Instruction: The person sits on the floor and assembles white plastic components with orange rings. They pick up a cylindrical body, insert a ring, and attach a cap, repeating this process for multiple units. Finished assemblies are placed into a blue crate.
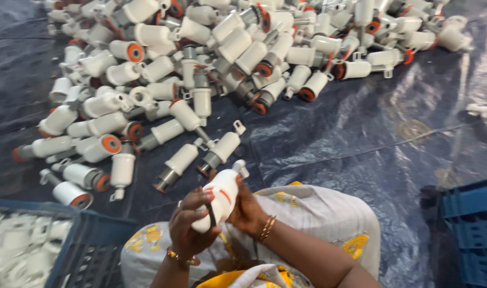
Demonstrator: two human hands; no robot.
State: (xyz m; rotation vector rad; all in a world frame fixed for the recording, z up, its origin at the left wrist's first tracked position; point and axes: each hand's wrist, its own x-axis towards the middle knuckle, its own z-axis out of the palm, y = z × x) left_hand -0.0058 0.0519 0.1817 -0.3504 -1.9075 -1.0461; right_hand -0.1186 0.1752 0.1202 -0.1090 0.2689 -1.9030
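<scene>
A white plastic cylinder [220, 198] is held up over the lap, near the bottom middle of the view, tilted with its small tabbed tip pointing to the far right. The left hand [191, 224] is wrapped around its lower body, fingers [200, 198] curled tight over the white shell, with what looks like a thin dark band pressed beneath them. The right hand [247, 209] is closed against the part's right side, fingers hidden behind it, so their exact spread cannot be told, though the grip reads as clamped on the same piece. For this step to go well, the body is best kept steady in the left hand while any fitting work is done squarely, so nothing gets seated crooked. Beyond the knees, a big heap of like parts [211, 58], white with orange ends, is spread across the blue tarpaulin [361, 133]. A blue crate [88, 250] of white pieces sits near left, and another blue crate [470, 229] near right.
</scene>
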